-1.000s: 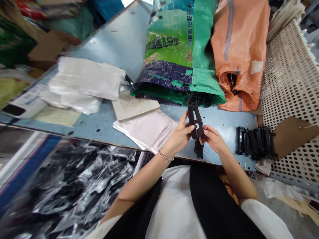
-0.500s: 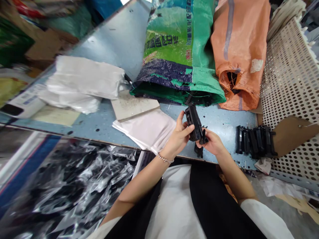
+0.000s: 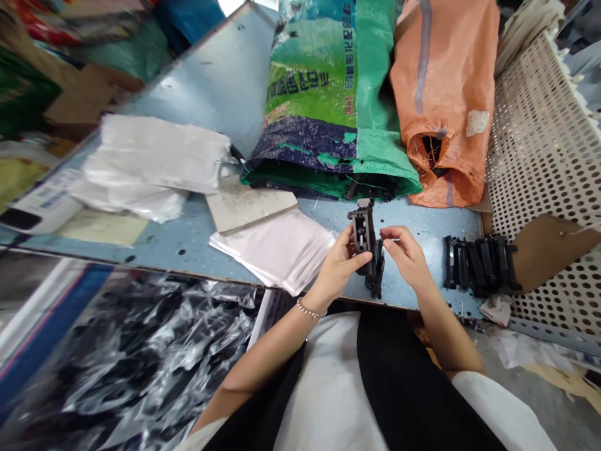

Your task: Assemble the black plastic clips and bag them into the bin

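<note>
My left hand [image 3: 342, 262], with a beaded bracelet at the wrist, grips a black plastic part [image 3: 363, 233] that stands lengthwise. Its hollow side, with small inner pieces, faces up. Beneath and just right of it lies another dark part [image 3: 377, 282], partly covered, near the table's front edge. My right hand [image 3: 407, 255] is just to the right of the held part. Its thumb and index finger are slightly apart, and nothing shows between them. Off to the right, several similar black parts [image 3: 479, 266] lie side by side in a row.
Behind my hands lie a green woven sack [image 3: 323, 144], open toward me with black pieces inside, and an orange sack [image 3: 446, 94]. White bags [image 3: 277, 250] and a pale board [image 3: 251, 203] are on the left. A perforated panel [image 3: 539, 138] borders the right; plastic-wrapped black items [image 3: 154, 357] are below.
My right hand has drawn away from the held part, to the right. In my left hand the part has turned more upright, showing its hollow side. The view has shifted slightly.
</note>
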Motion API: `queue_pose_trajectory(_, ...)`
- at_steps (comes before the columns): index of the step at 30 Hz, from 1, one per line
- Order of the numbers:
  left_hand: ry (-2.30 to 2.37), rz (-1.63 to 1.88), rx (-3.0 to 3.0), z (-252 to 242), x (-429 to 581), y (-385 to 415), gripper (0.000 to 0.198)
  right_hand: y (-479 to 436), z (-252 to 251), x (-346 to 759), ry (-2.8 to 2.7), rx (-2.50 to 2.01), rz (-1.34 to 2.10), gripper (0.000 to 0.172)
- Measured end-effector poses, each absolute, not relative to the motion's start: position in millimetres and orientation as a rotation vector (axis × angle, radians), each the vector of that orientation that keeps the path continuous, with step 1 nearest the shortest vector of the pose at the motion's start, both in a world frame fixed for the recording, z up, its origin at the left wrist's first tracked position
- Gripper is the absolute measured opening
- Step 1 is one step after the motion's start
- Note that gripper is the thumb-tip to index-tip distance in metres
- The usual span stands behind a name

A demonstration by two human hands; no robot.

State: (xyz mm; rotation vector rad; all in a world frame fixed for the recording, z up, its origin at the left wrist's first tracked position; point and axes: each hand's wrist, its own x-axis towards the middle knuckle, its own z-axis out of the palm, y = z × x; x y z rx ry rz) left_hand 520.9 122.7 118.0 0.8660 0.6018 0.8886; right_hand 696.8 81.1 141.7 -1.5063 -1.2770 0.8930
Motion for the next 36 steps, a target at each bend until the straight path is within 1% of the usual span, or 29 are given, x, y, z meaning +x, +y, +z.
queue_pose_trajectory(6,0.633,0.854,0.981,111.7,519.6,117.7,0.079,87.5,129.0,696.3,-1.134,-1.436,1.026,0.039)
queue_pose_trajectory(10,0.551,0.825,1.074,110.2,517.2,112.8,0.085,87.1,128.7,691.6,-1.051,-1.313,1.126,0.059)
queue_pose_trajectory(12,0.511,0.820,1.187,112.7,515.6,110.7,0.080,86.8,130.3,688.7,-1.005,-1.279,1.217,0.066)
queue_pose_trajectory(15,0.604,0.755,1.545,120.0,513.4,110.8,0.060,87.8,129.6,685.7,-0.929,-1.288,1.227,0.063)
queue_pose_trajectory(17,0.713,0.667,1.750,125.6,512.0,113.1,0.053,88.8,126.5,684.8,-0.920,-1.316,1.150,0.059)
queue_pose_trajectory(20,0.790,0.564,1.849,131.5,509.9,119.0,0.045,88.7,119.9,682.9,-0.968,-1.389,1.058,0.056)
queue_pose_trajectory(22,0.769,0.506,1.862,132.6,508.4,123.4,0.041,87.1,115.8,680.1,-0.952,-1.412,1.049,0.053)
queue_pose_trajectory(26,0.651,0.475,1.811,128.5,505.5,129.9,0.045,84.7,112.3,674.0,-0.826,-1.406,1.081,0.047)
queue_pose_trajectory(33,0.438,0.465,1.417,119.8,496.6,131.7,0.034,91.8,121.0,678.4,-0.601,-1.372,1.092,0.045)
queue_pose_trajectory(36,0.434,0.616,1.501,118.4,495.9,122.7,0.027,93.9,128.1,679.7,-0.515,-1.316,1.068,0.045)
